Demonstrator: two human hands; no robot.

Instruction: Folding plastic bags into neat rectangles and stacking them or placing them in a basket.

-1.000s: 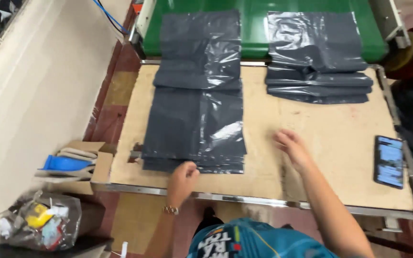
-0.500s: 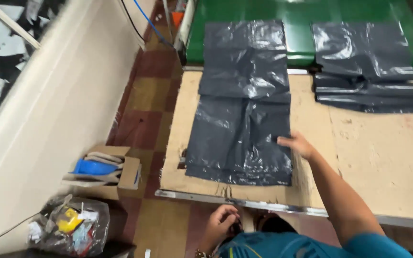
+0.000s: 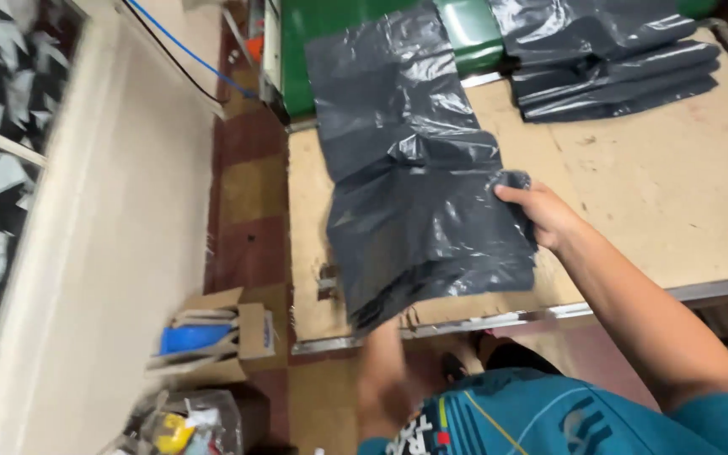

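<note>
Bag stack (image 3: 419, 194) lies on table (image 3: 667, 194), left of folded pile (image 3: 617, 63).

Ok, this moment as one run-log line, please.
right hand: grips edge of dark plastic bag stack | left hand: below wooden table edge, blurred | second bag stack: far right

Your right hand (image 3: 541, 215) grips the edge of the dark bags (image 3: 419, 194) on the table (image 3: 659, 202); your left hand (image 3: 381, 371), blurred, seems under their near edge.
</note>
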